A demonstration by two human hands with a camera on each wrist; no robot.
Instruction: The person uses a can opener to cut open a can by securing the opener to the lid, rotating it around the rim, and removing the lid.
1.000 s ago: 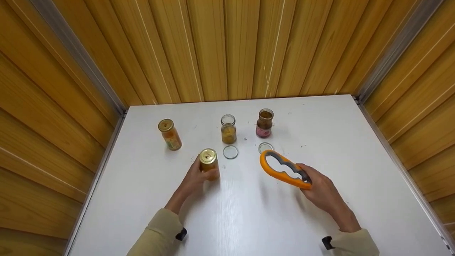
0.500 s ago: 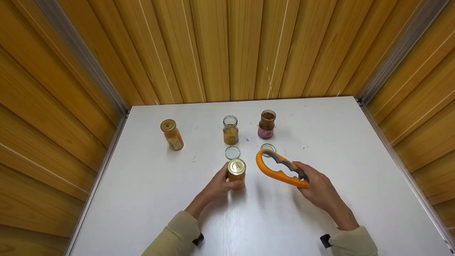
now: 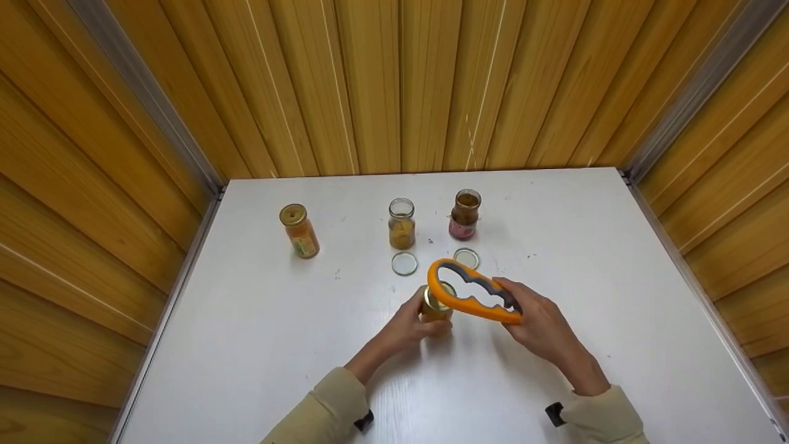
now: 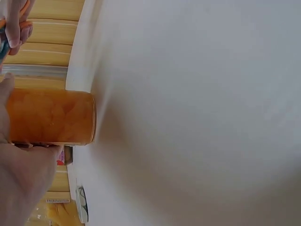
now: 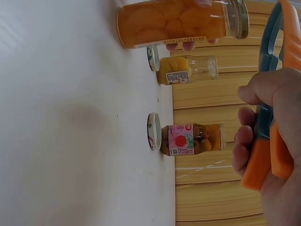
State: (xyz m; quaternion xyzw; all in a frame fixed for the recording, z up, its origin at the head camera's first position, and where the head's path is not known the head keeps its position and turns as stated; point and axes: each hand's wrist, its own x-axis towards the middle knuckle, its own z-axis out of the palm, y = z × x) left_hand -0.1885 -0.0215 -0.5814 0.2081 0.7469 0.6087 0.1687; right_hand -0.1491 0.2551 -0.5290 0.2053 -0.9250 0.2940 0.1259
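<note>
My left hand (image 3: 404, 327) grips a glass jar (image 3: 437, 316) of orange fruit pieces, which stands upright with its gold lid on. The left wrist view shows the fingers around the jar (image 4: 51, 115). My right hand (image 3: 542, 320) holds an orange and grey jar opener (image 3: 478, 308) by its handles. In the head view the opener's looped end overlaps the lid and hides part of it. From the right wrist, the opener (image 5: 256, 165) appears apart from the lid (image 5: 241, 19), above its level.
Behind the hands stand two uncovered jars, one with yellow fruit (image 3: 402, 233) and one with a pink label (image 3: 462, 229). A loose lid (image 3: 404, 264) and another lid (image 3: 466, 258) lie before them. A lidded jar (image 3: 300, 235) stands at the left. Wood-patterned walls (image 3: 370, 86) enclose the white table.
My left hand has brought the gripped jar to the right, towards the opener. My right hand has shifted slightly left, so the opener's loop now overlaps the jar's lid in the head view.
</note>
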